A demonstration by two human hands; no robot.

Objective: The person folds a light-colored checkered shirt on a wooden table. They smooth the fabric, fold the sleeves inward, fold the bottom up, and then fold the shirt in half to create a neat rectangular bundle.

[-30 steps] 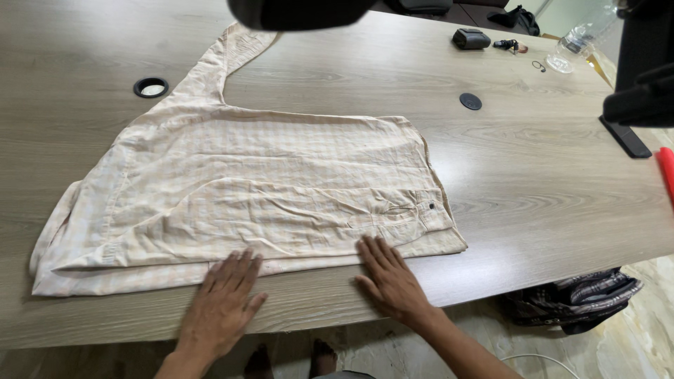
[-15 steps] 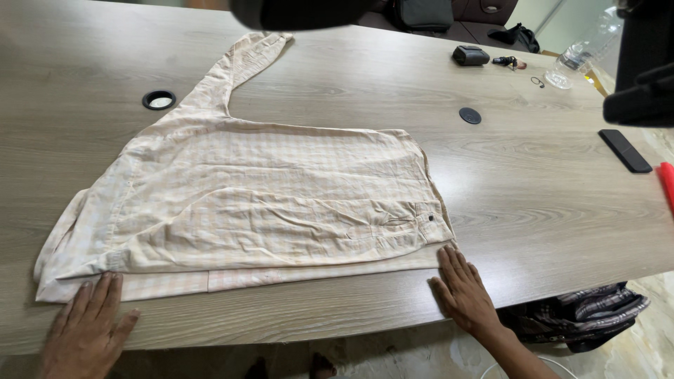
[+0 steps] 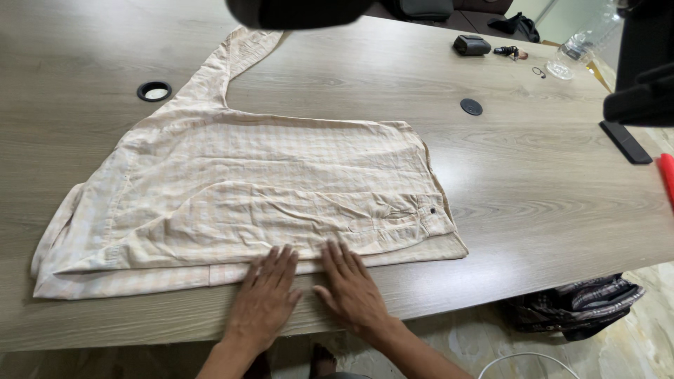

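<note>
A pale peach checked shirt (image 3: pixel 267 182) lies flat on the wooden table (image 3: pixel 547 182), one sleeve folded across its front and the other sleeve (image 3: pixel 232 52) stretched toward the far side. My left hand (image 3: pixel 265 298) and my right hand (image 3: pixel 351 288) lie side by side, palms down and fingers spread. Their fingertips press the shirt's near edge at the middle. Neither hand holds anything.
A black cable grommet (image 3: pixel 154 90) and a black disc (image 3: pixel 471 106) sit in the table. Far right are a small black pouch (image 3: pixel 471 44), keys (image 3: pixel 507 50), a clear bottle (image 3: pixel 572 52), a black phone (image 3: pixel 626 142) and a red object (image 3: pixel 667 175). A dark bag (image 3: pixel 576 305) lies on the floor.
Both hands have slid inward along the shirt's near edge, from its outer corners half a second ago to the middle, where they now rest next to each other.
</note>
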